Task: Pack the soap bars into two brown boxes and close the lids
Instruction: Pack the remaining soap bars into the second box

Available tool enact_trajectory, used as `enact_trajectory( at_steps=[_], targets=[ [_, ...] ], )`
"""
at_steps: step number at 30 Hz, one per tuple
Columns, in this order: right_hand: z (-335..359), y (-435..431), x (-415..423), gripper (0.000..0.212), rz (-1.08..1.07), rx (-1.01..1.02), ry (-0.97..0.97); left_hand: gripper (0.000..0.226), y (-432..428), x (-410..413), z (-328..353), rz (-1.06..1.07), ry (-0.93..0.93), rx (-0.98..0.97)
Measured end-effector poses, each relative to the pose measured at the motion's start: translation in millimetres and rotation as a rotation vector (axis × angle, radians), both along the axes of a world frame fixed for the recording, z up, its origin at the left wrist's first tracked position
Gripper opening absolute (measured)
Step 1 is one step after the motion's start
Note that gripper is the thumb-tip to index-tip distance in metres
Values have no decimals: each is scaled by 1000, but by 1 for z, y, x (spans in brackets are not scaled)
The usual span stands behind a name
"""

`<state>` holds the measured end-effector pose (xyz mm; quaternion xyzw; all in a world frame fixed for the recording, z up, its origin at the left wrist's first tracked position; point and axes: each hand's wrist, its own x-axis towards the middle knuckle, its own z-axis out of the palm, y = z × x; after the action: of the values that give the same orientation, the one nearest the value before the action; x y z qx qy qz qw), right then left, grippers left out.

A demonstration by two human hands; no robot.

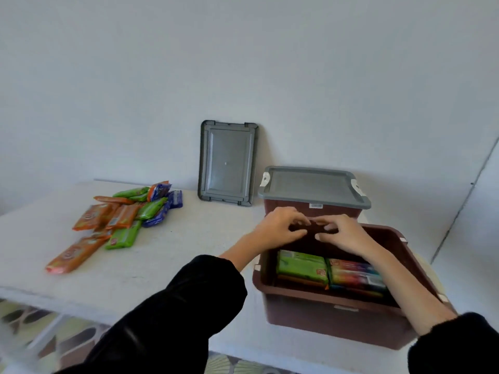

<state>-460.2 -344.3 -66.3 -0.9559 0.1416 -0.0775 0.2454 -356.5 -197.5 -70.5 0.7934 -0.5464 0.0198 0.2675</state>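
Right at the near right corner of the surface (pixel 189 238) sits an open brown box (pixel 337 322). In it a green soap bar (pixel 301 265) lies flat against a multicoloured soap bar (pixel 356 273), with more wrappers showing beneath them. Two arms in black sleeves (pixel 175 306) reach over it. The left hand (pixel 278 228) and right hand (pixel 343 233) meet above the box's far wall, fingertips facing and almost touching. The fingers (pixel 298 219) of both are curled, yet against the dark plastic I cannot tell whether they pinch anything. Toward the left edge, well apart from the box, lies a heap of soap bars (pixel 121 214) in orange, green and blue wrappers. Just behind the hands, by the far right corner, stands a second brown box (pixel 291 207) with its grey lid (pixel 310 184) on. Left of it a loose grey lid (pixel 226 163) stands upright at the far edge, leaning on the wall (pixel 243 63).
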Motion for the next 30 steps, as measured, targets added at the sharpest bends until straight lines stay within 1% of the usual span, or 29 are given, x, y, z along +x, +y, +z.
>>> enact_trajectory(
  at_steps=[3,9,12,15,16,18,20,22,25,27,30],
  targets=[
    [17,51,35,50,-17,67,-117,27,51,27,13,118,26,-100],
    [30,166,121,54,132,108,-206,25,182,100,15,441,61,-157],
    [25,223,164,52,208,146,-176,22,246,133,15,607,81,-158],
    [10,273,205,45,289,157,-120,27,307,161,14,774,145,-145],
    [5,288,218,47,313,145,-97,29,325,170,11,819,163,-118],
    [-8,314,243,49,354,141,-53,35,358,186,1,901,197,16],
    [-29,336,265,50,396,137,-6,47,384,199,-18,964,254,173],
    [-52,356,283,53,406,122,52,58,402,207,-44,1003,355,264],
    [-89,380,303,68,336,62,107,67,411,213,-79,1048,446,303],
    [-107,391,310,75,269,43,104,70,409,214,-96,1066,425,289],
    [-123,400,312,74,169,13,63,75,402,218,-109,1055,353,294]
  ],
)
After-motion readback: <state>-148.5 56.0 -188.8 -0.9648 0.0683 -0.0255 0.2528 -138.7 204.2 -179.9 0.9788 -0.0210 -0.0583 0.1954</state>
